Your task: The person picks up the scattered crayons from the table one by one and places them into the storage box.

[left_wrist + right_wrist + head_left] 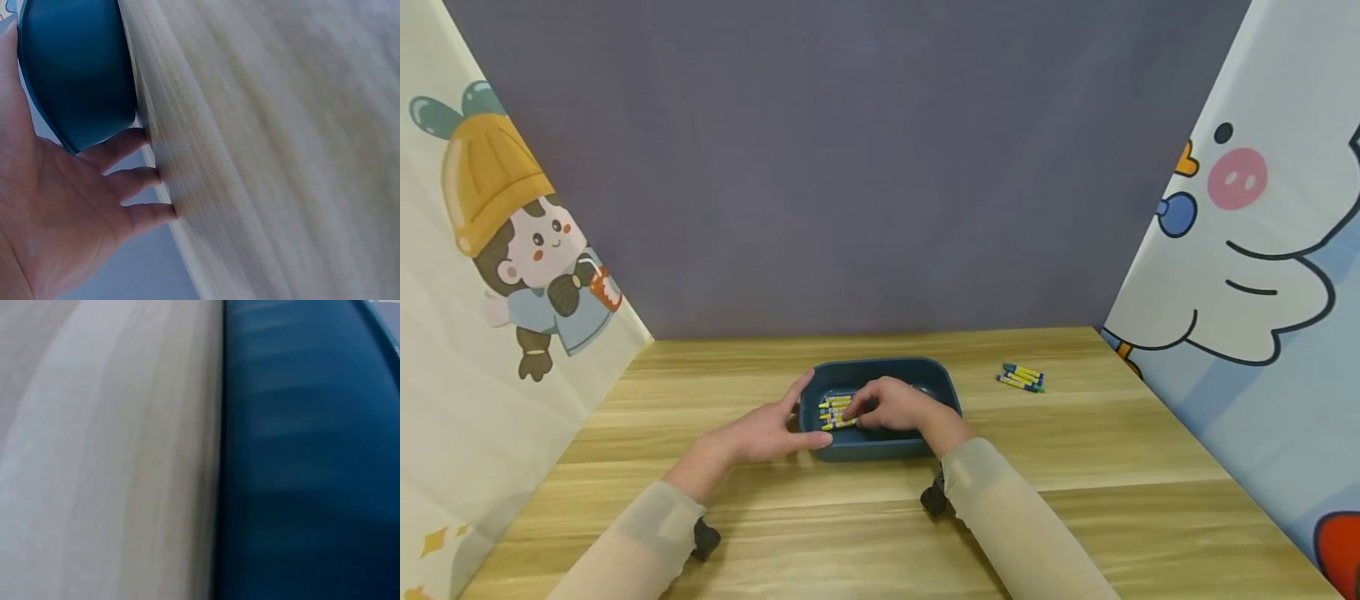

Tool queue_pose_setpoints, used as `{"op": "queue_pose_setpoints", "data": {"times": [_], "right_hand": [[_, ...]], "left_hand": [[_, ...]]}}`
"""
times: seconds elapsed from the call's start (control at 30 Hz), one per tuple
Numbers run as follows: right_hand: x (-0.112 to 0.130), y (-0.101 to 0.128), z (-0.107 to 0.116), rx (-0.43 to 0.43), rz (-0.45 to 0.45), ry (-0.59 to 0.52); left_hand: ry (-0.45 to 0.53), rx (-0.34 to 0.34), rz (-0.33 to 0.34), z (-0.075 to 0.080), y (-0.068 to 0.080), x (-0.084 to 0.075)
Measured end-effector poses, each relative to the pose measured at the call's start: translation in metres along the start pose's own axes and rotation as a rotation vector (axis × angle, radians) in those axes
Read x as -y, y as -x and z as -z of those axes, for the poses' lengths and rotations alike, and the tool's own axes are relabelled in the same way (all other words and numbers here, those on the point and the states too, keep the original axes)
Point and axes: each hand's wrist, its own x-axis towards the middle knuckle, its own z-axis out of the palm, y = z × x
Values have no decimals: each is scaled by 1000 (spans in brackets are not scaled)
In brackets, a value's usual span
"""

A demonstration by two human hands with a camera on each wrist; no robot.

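Observation:
A dark blue rectangular bin point(880, 451) stands on the table, with several yellow-wrapped crayons point(835, 403) lying side by side in its left part. My left hand point(767, 432) spreads around the bin's left end, thumb along the front rim and index finger toward the back corner. In the left wrist view, the other fingers point(145, 215) of that hand reach down to the tabletop beside the bin point(81, 69). My right hand point(891, 406) reaches inside the bin, thumb and fingers pinching the end of the nearest crayon point(839, 424). The right wrist view shows only the bin's outer wall point(306, 450) and tabletop.
To the right of the bin, several more crayons point(1022, 377) lie together on the wooden table point(1075, 450). A grey panel point(850, 167) rises behind the table. Panels with cartoon prints point(1240, 250) flank it on both sides.

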Motion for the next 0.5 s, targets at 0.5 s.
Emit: {"op": "queue_pose_setpoints", "data": {"times": [0.5], "right_hand": [[0, -1, -2, 12, -4, 33]], "left_hand": [[-4, -2, 1, 1, 1, 0]]}}
